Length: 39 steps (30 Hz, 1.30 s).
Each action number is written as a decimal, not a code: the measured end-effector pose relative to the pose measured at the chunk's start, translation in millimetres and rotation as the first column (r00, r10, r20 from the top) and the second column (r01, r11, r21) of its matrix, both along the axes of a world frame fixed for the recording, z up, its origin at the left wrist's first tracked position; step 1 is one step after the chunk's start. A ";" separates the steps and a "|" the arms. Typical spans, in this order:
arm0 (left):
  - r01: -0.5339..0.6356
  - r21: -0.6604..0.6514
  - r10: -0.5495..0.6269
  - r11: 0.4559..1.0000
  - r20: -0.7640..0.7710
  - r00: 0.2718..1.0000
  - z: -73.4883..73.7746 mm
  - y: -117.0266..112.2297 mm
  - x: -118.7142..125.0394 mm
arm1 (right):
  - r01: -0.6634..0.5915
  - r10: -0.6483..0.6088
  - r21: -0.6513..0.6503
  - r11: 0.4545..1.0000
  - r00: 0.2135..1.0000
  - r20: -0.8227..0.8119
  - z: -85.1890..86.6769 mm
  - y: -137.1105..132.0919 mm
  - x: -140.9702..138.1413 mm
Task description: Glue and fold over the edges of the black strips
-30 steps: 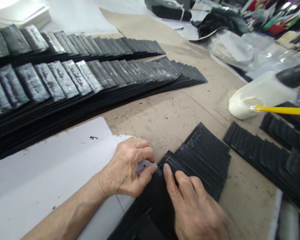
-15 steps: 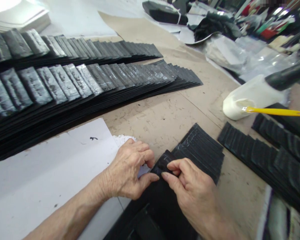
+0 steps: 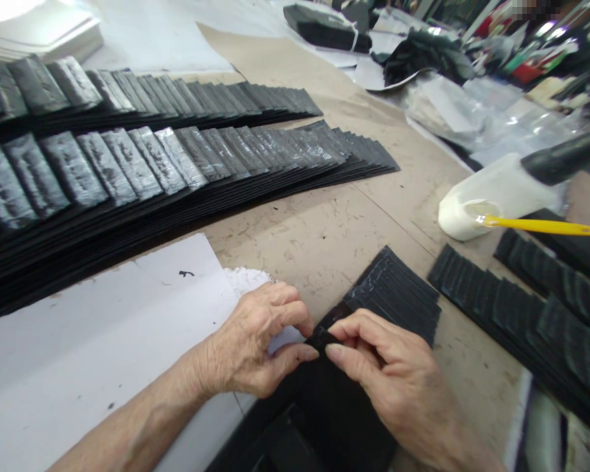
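The left hand [image 3: 255, 344] and right hand [image 3: 388, 380] pinch a black piece [image 3: 324, 335] by its folded edge, fingers closed on it, at the near end of a stack [image 3: 398, 295] on the counter [image 3: 324, 229]. Well apart, a tub [image 3: 501, 193] holds pale glue [image 3: 472, 211] and a brush [image 3: 541, 227].

Bright, even light falls from above, and the worktop [image 3: 324, 236] is clearly exposed. The white sheets [image 3: 39, 29] at top left are blown out, and glare streaks the glossy black strips [image 3: 128, 157]. The left hand [image 3: 255, 341] and right hand [image 3: 393, 387] are sharp, with faint soft shadows; the black piece [image 3: 324, 406] they pinch is a detailless dark. Wide-angle distortion bends the rows, and the far right edge is blurred.
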State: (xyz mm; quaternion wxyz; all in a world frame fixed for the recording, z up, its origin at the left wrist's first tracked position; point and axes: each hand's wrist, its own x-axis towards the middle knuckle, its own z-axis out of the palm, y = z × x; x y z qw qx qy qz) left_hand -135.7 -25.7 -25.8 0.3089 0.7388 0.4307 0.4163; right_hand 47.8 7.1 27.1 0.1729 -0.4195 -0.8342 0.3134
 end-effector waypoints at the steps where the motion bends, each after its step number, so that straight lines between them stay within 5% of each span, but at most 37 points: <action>1: 0.002 0.005 -0.002 1.000 0.009 1.000 0.0 0.3 0.1 | -0.013 0.013 0.014 1.000 1.000 -0.006 -0.4 1.1 -0.8; 10: 0.009 0.034 -0.009 0.999 0.019 1.000 -2.1 1.0 0.4 | -0.075 0.079 0.141 0.987 0.996 -0.029 -7.6 3.7 -3.8; 29: 0.067 -0.012 -0.067 0.998 0.044 0.997 -3.7 0.5 0.5 | 0.036 -0.039 -0.065 0.997 0.998 -0.043 -0.3 4.3 -15.2; 34: 0.095 -0.043 -0.095 0.995 -0.002 0.996 -0.9 -1.5 0.8 | -0.025 0.014 0.120 0.992 0.996 0.089 -4.6 -1.9 -10.4; 39: 0.078 -0.059 -0.080 0.995 -0.040 0.996 -0.8 -2.8 0.9 | 0.047 -0.093 0.286 0.957 0.984 0.151 -6.9 -20.7 17.1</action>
